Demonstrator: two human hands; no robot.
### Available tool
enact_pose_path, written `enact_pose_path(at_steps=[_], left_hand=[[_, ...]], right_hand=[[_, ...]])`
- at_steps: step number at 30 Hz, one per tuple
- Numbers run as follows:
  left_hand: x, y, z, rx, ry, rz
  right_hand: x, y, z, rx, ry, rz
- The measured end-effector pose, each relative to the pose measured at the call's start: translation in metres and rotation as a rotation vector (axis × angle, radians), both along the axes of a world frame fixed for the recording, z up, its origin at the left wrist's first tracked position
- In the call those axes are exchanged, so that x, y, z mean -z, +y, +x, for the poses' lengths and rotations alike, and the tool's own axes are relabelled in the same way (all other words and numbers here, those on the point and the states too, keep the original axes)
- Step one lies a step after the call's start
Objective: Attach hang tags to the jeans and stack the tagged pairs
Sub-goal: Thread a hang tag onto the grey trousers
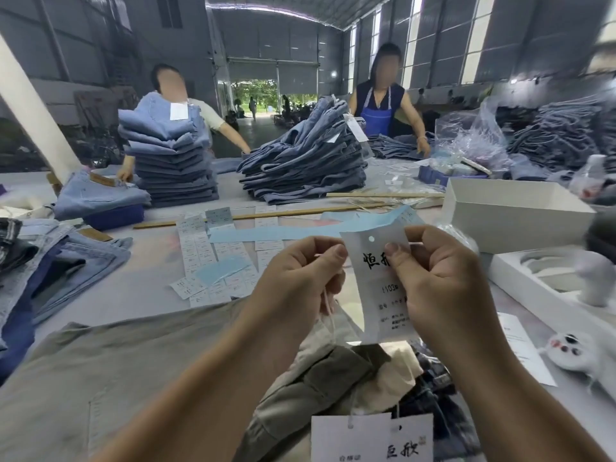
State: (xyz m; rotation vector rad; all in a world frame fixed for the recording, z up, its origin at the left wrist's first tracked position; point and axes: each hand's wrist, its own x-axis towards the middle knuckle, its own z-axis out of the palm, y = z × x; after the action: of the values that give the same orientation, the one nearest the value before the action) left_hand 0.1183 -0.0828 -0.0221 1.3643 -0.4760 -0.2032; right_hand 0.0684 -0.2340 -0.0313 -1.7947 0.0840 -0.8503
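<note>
My right hand (436, 281) pinches a white hang tag (376, 288) with black characters and a punched hole near its top. To the tag's left, my left hand (300, 278) pinches a thin white string (328, 308) that hangs down toward the grey-green jeans (116, 371) spread in front of me. Both hands are held up above the jeans. At the bottom edge lies another white tag (370, 438) with its string, on a pile of beige and dark garments (350, 378).
Label sheets (213, 258) and a blue paper strip (300, 228) lie mid-table. Two tall stacks of blue jeans (173, 161) (306, 165) stand behind, with two persons working. Loose jeans (66, 258) lie left; white boxes (513, 211) and a plush toy (580, 355) right.
</note>
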Motion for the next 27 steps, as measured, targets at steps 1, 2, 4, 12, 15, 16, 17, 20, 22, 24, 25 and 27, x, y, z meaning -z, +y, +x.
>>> enact_pose_path(at_steps=[1, 2, 4, 12, 15, 16, 17, 20, 22, 24, 25, 27], left_hand=[[0.0, -0.004, 0.002, -0.012, 0.006, 0.006], [0.001, -0.009, 0.003, -0.02, -0.002, 0.036], [0.002, -0.021, 0.005, -0.007, -0.039, 0.134], [-0.008, -0.085, 0.016, 0.111, -0.046, 0.331], [-0.004, -0.11, 0.02, 0.126, -0.136, 0.486], [-0.002, -0.118, 0.022, 0.142, -0.135, 0.522], [-0.001, -0.125, 0.024, 0.159, -0.131, 0.562], [0.005, -0.145, 0.033, 0.201, -0.174, 0.731], [0.009, -0.159, 0.039, 0.217, -0.253, 0.847], [0.014, -0.173, 0.045, 0.245, -0.296, 0.944], [0.018, -0.181, 0.048, 0.26, -0.312, 0.994], [0.026, -0.196, 0.05, 0.28, -0.372, 1.102]], right_hand=[[0.001, -0.006, -0.001, 0.027, 0.007, -0.009], [0.002, -0.012, -0.002, 0.05, 0.018, -0.004], [0.007, -0.023, -0.003, 0.075, 0.049, 0.009], [0.028, -0.073, -0.013, 0.207, 0.122, -0.015], [0.032, -0.089, -0.019, 0.176, 0.152, 0.02], [0.032, -0.095, -0.021, 0.159, 0.171, 0.041], [0.033, -0.102, -0.023, 0.136, 0.195, 0.062], [0.039, -0.123, -0.029, 0.116, 0.31, 0.086], [0.049, -0.14, -0.031, 0.167, 0.396, 0.081], [0.062, -0.157, -0.033, 0.229, 0.472, 0.108], [0.068, -0.164, -0.034, 0.258, 0.502, 0.123], [0.081, -0.176, -0.035, 0.306, 0.545, 0.137]])
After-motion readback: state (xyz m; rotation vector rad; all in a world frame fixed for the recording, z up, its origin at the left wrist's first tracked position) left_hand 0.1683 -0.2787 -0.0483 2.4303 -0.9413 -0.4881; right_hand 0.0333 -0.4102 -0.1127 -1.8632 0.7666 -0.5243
